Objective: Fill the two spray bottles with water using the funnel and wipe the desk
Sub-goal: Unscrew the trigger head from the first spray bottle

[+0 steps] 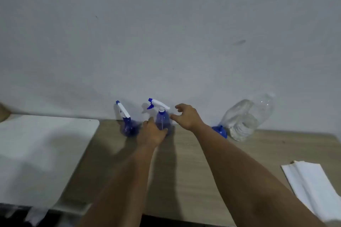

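Note:
Two blue spray bottles with white trigger heads stand at the back of the wooden desk (184,171), against the wall. My left hand (152,132) wraps the lower body of the right-hand spray bottle (162,120). My right hand (186,116) hovers just right of that bottle's neck, fingers spread and holding nothing. The other spray bottle (127,123) stands free to the left. A blue funnel (219,131) lies on the desk right of my right wrist. Beside it stands a large clear water bottle (245,118), leaning toward the wall.
A white board or mat (42,153) covers the desk's left part. A folded white cloth or paper towel (313,186) lies near the right front edge. The grey wall runs directly behind the bottles.

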`<state>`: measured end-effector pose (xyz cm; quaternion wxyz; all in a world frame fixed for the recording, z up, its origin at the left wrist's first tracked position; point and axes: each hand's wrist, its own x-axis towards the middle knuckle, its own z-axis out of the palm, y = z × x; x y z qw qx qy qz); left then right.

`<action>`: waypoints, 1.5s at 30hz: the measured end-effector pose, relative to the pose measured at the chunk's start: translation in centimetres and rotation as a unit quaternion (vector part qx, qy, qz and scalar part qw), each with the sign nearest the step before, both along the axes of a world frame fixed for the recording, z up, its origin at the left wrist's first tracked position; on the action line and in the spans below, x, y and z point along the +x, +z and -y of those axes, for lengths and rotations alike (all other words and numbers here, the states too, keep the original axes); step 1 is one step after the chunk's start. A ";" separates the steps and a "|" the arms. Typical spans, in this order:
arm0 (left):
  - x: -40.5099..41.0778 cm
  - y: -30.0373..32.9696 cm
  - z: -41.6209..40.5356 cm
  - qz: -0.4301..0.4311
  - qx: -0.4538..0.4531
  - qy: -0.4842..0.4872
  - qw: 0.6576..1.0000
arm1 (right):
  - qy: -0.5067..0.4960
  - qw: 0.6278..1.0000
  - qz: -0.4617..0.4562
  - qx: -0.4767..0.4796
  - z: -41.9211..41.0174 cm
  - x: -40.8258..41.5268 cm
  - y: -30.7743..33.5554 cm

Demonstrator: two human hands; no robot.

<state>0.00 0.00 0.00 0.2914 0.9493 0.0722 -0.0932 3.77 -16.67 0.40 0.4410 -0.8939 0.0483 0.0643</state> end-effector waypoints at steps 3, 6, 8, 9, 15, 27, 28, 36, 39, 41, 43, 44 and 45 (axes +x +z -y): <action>3.3 -3.6 -1.1 -0.020 -0.056 0.009 0.998 | -0.011 0.999 0.009 0.033 -2.1 2.1 -2.6; 7.8 -10.5 -2.7 -0.018 -0.079 -0.004 0.997 | -0.019 0.997 0.023 0.067 -4.0 3.4 -4.8; 8.6 -11.3 -2.7 -0.018 -0.111 -0.031 0.993 | -0.027 0.994 0.038 0.096 -4.8 3.9 -5.6; 7.8 -9.1 -2.2 -0.018 -0.129 -0.036 0.991 | -0.035 0.993 0.049 0.104 -5.1 4.1 -6.2; 5.4 -6.1 -0.3 -0.012 -0.156 -0.067 0.985 | -0.078 0.985 0.091 0.124 -4.2 1.4 -6.7; -5.3 -4.8 11.1 -0.062 -0.197 -0.186 0.960 | -0.169 0.973 0.092 0.127 8.4 -12.8 -3.9; -6.4 -5.0 12.0 -0.065 -0.191 -0.192 0.961 | -0.177 0.971 0.094 0.133 9.3 -14.1 -4.0; -13.8 -7.8 16.5 -0.077 -0.211 -0.191 0.956 | -0.206 0.969 0.070 0.121 12.6 -21.9 -6.4; -16.5 -7.4 16.9 -0.050 -0.178 -0.182 0.966 | -0.210 0.966 0.077 0.131 13.0 -24.0 -7.0; -17.8 -7.3 17.1 -0.041 -0.153 -0.171 0.972 | -0.191 0.967 0.082 0.150 13.2 -25.0 -7.1; -18.7 -7.3 17.3 -0.044 -0.140 -0.160 0.976 | -0.173 0.966 0.083 0.171 13.4 -25.7 -7.0; -19.1 -7.1 17.3 -0.047 -0.133 -0.156 0.978 | -0.166 0.966 0.082 0.183 13.5 -26.0 -7.0; -19.4 -7.4 17.4 -0.045 -0.133 -0.152 0.978 | -0.155 0.966 0.081 0.191 13.8 -26.2 -7.0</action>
